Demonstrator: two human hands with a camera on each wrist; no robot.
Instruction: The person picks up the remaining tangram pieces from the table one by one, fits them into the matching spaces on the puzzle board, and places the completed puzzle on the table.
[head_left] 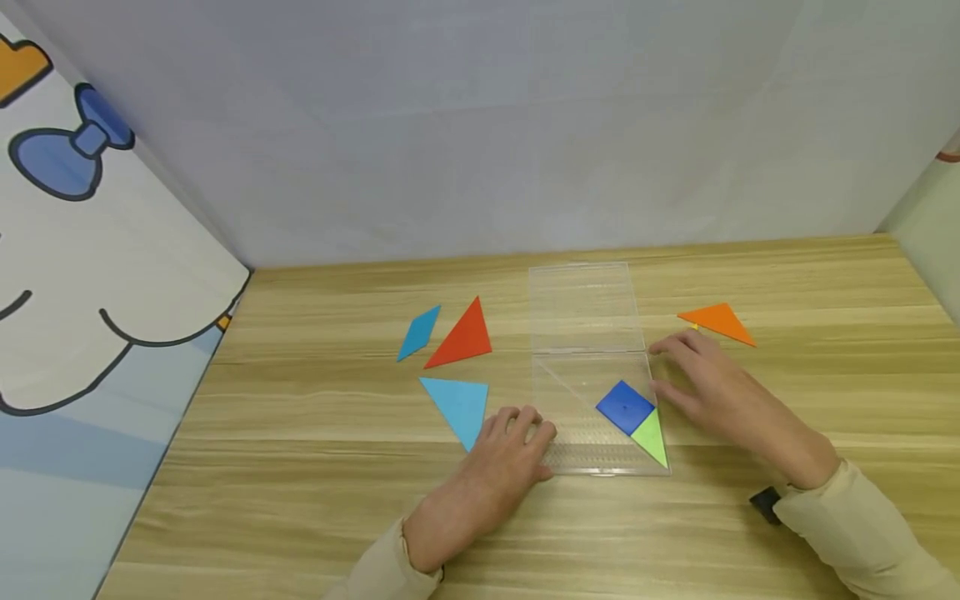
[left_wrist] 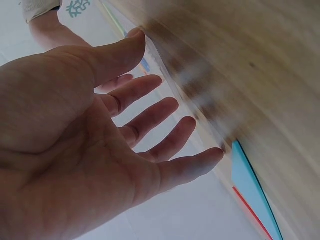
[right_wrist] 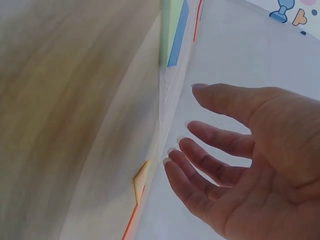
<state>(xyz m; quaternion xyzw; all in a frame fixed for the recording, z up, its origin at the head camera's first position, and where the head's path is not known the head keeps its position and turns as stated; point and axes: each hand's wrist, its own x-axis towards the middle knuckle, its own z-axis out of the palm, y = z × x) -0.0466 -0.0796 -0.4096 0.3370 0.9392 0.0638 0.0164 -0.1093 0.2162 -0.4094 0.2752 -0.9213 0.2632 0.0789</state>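
Note:
A clear plastic case lies unfolded on the table. In its near half sit a dark blue square and a light green triangle, edge to edge at the right side. My left hand rests at the case's near left edge, fingers loosely bent and holding nothing. My right hand hovers by the right edge, fingers spread and nothing in them. Beyond it lies an orange triangle; a yellow piece is mostly hidden under the hand in the head view.
Left of the case lie a red triangle, a blue parallelogram and a light blue triangle, whose lower tip reaches the left hand. A pale wall stands behind the wooden table. Cartoon print covers the left panel.

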